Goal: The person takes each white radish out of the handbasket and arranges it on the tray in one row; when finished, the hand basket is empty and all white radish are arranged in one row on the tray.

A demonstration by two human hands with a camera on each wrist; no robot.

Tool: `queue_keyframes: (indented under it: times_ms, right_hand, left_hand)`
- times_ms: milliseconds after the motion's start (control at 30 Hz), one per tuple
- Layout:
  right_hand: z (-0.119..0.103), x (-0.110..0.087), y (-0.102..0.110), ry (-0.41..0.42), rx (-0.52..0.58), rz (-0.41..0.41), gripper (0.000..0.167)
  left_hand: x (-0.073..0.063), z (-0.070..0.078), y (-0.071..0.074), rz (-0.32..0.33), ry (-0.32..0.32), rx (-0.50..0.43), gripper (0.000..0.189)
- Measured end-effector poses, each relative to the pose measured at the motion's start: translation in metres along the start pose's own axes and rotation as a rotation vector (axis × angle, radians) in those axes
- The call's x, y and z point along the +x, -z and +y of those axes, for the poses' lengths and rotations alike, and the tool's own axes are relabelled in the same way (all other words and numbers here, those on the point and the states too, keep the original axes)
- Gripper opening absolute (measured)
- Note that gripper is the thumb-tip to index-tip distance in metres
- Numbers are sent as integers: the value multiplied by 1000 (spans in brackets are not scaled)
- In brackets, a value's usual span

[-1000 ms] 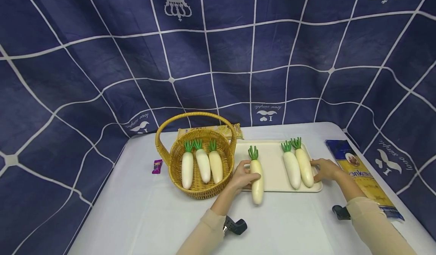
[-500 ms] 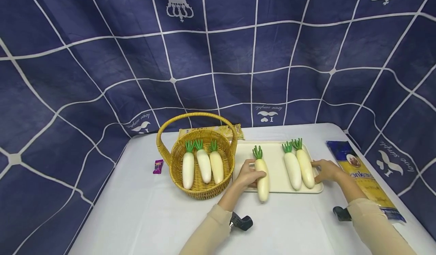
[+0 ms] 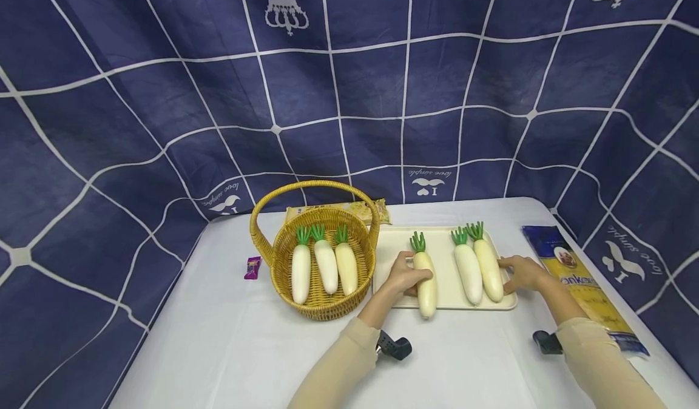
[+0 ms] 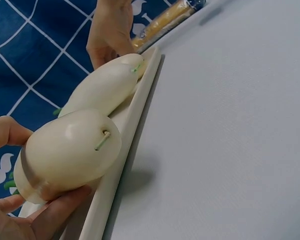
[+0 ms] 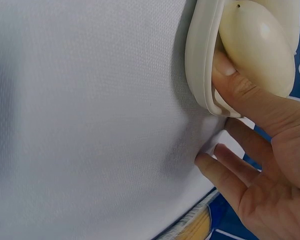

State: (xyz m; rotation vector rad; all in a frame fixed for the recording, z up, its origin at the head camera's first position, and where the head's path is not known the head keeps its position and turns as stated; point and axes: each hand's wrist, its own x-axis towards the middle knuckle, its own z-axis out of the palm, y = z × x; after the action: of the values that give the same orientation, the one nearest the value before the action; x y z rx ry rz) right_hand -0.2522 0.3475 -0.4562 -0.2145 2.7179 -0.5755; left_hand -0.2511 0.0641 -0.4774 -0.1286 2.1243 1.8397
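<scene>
A white radish [image 3: 425, 281] with a green top is gripped by my left hand [image 3: 408, 273]. It lies over the left part of a cream tray [image 3: 443, 262], and its blunt tip [image 4: 72, 150] juts out past the tray's near rim [image 4: 129, 140]. Two more radishes [image 3: 468, 266] [image 3: 488, 263] lie side by side on the tray's right part. My right hand [image 3: 516, 274] rests at the tray's right edge. Its thumb [image 5: 230, 82] lies over the rim [image 5: 200, 65] against the outer radish [image 5: 257, 45], and its other fingers are spread on the white cloth.
A wicker basket [image 3: 327, 303] with a hoop handle stands left of the tray and holds three radishes [image 3: 325, 266]. Behind it lies a yellow packet [image 3: 349, 207]. A small purple wrapper [image 3: 252, 267] is at the left and a blue-yellow pasta bag [image 3: 581, 278] at the right. Blue checked cloth walls the table.
My left hand has carried the radish to the right and further in, from the tray's left edge onto the tray. The right hand has stayed at the tray's right edge.
</scene>
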Motion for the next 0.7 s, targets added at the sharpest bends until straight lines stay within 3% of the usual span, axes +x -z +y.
queue_keyframes:
  times_ms: [433,700]
  right_hand:
    - [2,2,0,8,-18,7,70]
    - [4,2,-1,9,-9,3,71]
  left_hand:
    - [12,9,-19,85,12,106,62]
    - [19,11,-28,94,1,202,63]
